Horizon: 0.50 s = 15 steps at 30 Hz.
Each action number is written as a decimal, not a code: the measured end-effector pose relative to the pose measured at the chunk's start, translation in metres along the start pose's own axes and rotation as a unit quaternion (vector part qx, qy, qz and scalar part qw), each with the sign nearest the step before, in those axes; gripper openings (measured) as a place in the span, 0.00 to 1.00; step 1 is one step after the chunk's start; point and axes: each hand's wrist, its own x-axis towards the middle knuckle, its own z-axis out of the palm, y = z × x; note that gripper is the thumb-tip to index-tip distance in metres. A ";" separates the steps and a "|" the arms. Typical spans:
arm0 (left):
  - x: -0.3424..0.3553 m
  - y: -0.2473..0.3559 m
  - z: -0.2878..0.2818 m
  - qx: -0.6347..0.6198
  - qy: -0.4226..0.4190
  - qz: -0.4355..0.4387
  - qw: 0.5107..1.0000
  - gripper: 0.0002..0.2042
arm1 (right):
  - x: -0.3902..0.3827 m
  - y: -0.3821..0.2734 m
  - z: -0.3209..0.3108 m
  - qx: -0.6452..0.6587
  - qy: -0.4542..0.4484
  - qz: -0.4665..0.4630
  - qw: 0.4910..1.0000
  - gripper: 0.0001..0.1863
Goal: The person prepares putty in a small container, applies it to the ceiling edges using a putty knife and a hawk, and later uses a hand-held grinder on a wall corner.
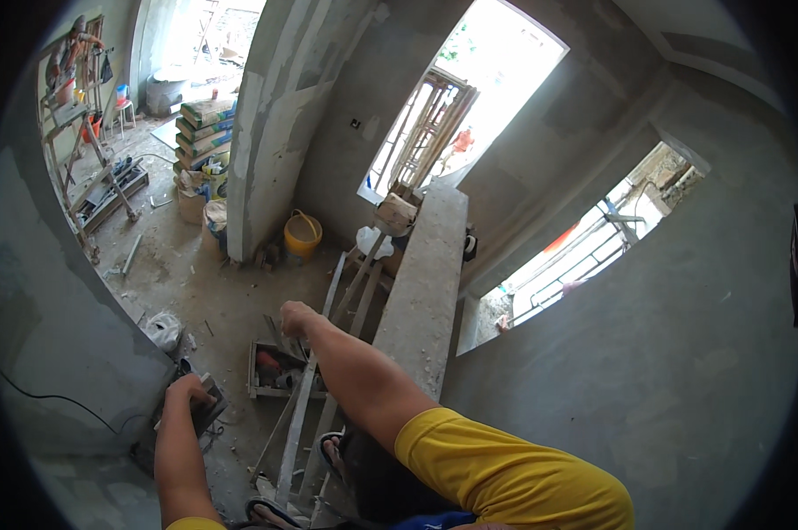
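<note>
My left hand (189,389) is at the lower left, its fingers curled at a dark, flat-edged thing with a greyish face (210,396); the kind of thing is unclear. My right arm reaches forward over the metal rails (311,375). At its end my right hand (299,319) is closed, and whatever it holds is hidden. A thin grey strip (273,330) shows just below it; I cannot tell whether the hand touches it. Below on the floor stands an open wooden box (256,389) with a red tool and other gear inside.
A dusty plank (425,283) runs away from me on my right. Yellow bucket (302,235), white plastic bag (162,331) and stacked sacks (204,137) stand farther off. A person (66,57) works at the far left. Window openings (584,234) and grey walls surround me.
</note>
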 end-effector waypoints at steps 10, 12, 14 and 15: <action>-0.004 0.001 0.000 -0.014 -0.012 -0.009 1.000 0.31 | 0.014 0.007 0.012 0.006 0.011 -0.002 1.000 0.16; -0.004 0.007 -0.002 -0.004 -0.004 0.000 1.000 0.31 | 0.017 0.011 0.011 0.006 0.014 -0.003 1.000 0.16; -0.006 0.012 -0.004 -0.002 -0.002 -0.003 1.000 0.31 | 0.020 0.014 0.010 -0.003 -0.002 -0.005 1.000 0.16; -0.008 0.014 -0.006 0.001 0.000 -0.005 1.000 0.30 | 0.021 0.016 0.010 -0.002 -0.003 -0.007 1.000 0.16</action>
